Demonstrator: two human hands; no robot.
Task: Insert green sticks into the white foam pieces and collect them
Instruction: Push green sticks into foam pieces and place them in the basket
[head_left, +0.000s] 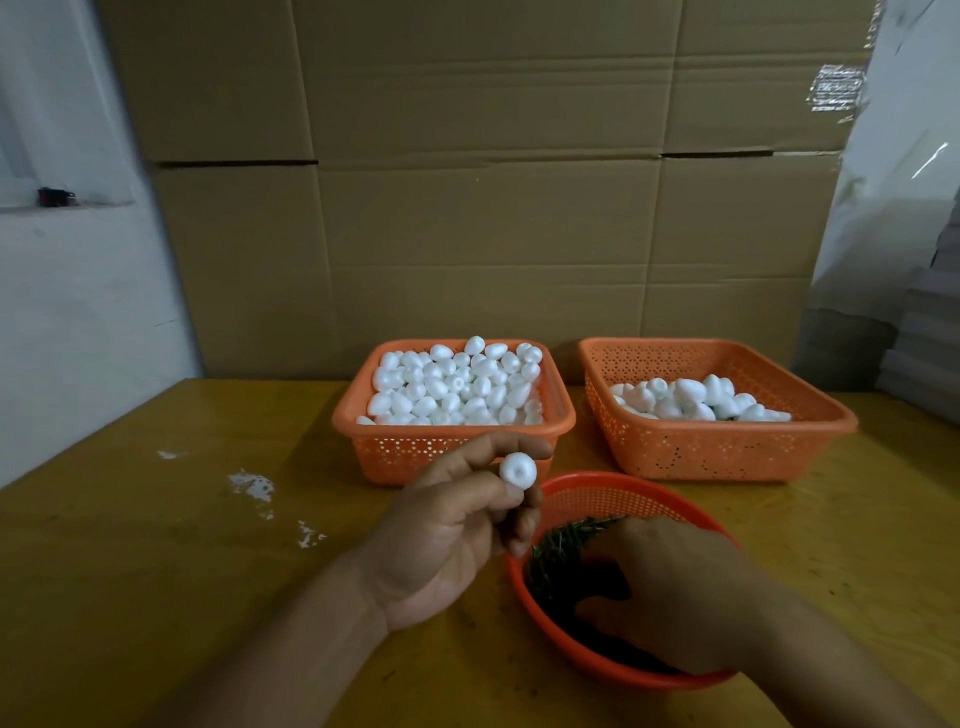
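White foam egg (518, 470) pinched in my left hand (457, 525), I dig my right hand (670, 587), grip hidden, into the round orange basket (597, 491) at five o'clock for a green stick (566, 540).

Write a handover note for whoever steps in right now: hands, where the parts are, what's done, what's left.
Left hand: pinches one white foam piece, raised, no stick in it yet.
Right hand: down in the round red basket among the green sticks; whether it has one cannot be seen.
Left orange basket: heaped with foam pieces.
Right orange basket: a smaller pile of foam pieces; sticks in them are not clear.
Left to do: take a stick, push it into the held piece, collect it, repeat.
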